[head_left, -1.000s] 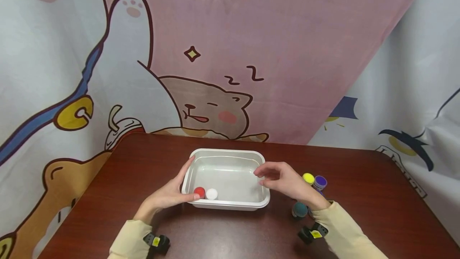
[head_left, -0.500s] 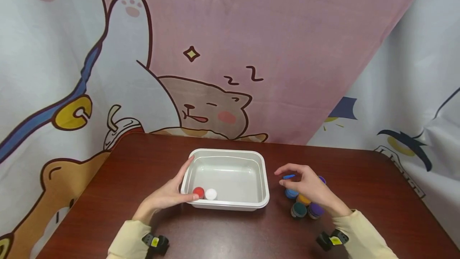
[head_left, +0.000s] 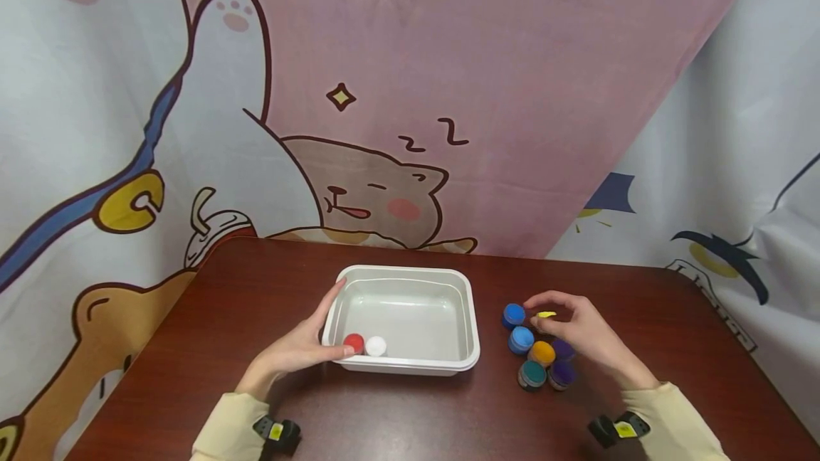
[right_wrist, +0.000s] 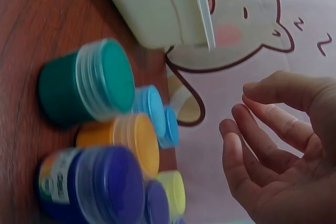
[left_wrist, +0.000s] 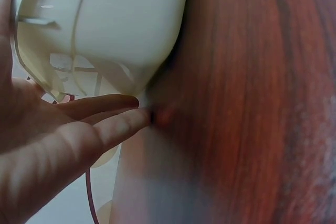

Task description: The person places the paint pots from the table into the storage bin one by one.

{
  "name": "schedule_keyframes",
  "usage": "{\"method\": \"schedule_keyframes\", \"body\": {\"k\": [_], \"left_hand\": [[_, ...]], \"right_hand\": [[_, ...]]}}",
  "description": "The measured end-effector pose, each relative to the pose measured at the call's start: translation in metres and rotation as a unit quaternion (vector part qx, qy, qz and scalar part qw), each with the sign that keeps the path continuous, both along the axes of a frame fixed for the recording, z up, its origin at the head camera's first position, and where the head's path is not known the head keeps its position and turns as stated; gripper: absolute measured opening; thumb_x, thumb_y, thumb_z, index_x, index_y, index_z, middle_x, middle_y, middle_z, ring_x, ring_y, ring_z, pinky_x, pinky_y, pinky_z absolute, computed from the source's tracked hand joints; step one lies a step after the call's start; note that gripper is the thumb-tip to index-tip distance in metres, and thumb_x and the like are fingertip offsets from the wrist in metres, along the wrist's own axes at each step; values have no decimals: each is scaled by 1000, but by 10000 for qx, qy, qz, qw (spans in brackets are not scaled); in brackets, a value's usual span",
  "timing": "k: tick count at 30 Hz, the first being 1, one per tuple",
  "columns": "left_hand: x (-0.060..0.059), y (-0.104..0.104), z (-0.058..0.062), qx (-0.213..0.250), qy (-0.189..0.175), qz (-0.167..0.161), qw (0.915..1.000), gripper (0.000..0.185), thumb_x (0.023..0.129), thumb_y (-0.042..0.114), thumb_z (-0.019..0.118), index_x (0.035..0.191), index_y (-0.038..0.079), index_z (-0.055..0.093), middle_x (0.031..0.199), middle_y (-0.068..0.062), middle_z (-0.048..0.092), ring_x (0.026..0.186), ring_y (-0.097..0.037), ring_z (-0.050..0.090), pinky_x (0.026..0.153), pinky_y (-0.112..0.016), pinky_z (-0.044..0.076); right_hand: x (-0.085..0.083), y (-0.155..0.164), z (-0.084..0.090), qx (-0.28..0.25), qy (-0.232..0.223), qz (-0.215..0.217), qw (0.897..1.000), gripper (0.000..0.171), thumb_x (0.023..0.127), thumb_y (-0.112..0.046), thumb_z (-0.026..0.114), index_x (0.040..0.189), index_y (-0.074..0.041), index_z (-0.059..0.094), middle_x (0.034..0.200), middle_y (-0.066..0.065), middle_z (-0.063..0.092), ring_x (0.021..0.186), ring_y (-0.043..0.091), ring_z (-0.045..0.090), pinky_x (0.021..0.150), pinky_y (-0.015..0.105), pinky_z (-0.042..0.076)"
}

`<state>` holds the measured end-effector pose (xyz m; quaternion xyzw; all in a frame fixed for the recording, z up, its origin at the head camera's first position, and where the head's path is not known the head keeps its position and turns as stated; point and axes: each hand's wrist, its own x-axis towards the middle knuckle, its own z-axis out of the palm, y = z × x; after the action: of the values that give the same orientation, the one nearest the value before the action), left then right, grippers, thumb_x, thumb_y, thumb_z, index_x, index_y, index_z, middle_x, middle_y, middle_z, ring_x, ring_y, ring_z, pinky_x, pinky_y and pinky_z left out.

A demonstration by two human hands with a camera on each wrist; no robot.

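Note:
A white plastic tray (head_left: 410, 270) sits mid-table with a red-lidded jar (head_left: 354, 342) and a white-lidded jar (head_left: 376, 346) in its near left corner. My left hand (head_left: 320, 333) rests against the tray's left wall, fingers (left_wrist: 105, 124) straight along it. To the right of the tray, my right hand (head_left: 576, 329) hovers over a cluster of small paint jars with loosely curled fingers and nothing in it. A yellow lid (head_left: 547, 314) shows just under those fingers. In the right wrist view the hand (right_wrist: 273, 145) is apart from the yellow jar (right_wrist: 172, 192).
The cluster holds a blue jar (head_left: 513, 315), a light blue jar (head_left: 521, 339), an orange jar (head_left: 542, 353), a teal jar (head_left: 532, 373) and purple jars (head_left: 561, 373). The dark wooden table (head_left: 269, 269) is backed by a cartoon cloth.
My right hand has moved from over the tray's right rim to the right, above the jar cluster, uncovering the blue jars. The left hand has stayed on the tray.

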<state>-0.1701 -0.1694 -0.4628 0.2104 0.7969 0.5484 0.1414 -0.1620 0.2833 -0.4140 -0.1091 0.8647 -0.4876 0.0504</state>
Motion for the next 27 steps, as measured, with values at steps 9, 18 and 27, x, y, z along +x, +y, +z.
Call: {"method": "schedule_keyframes", "body": {"k": [9,18,27], "left_hand": [[-1,-1,-2,29,-41,-13,10000,108,80,24,79,156,26,2,157,-22,8,137,-40,17,105,-65,21],[-1,-1,-2,39,-64,-14,10000,108,80,25,79,156,26,1,156,-22,7,137,-41,18,104,-65,21],[-2,0,-2,-17,-110,57,9999,108,80,26,79,156,26,3,156,-22,11,136,-40,21,104,-63,24]], "right_hand": [[-1,23,-3,744,440,-403,9954,28,91,-11,67,118,-4,63,112,18,60,52,12,40,44,27,36],[-6,44,-23,1000,768,-353,9914,37,93,-10,65,128,-3,58,129,21,55,120,42,44,93,68,31],[-6,64,-47,500,32,-424,9978,48,94,-16,64,136,3,49,135,25,49,118,40,47,96,51,41]]}}
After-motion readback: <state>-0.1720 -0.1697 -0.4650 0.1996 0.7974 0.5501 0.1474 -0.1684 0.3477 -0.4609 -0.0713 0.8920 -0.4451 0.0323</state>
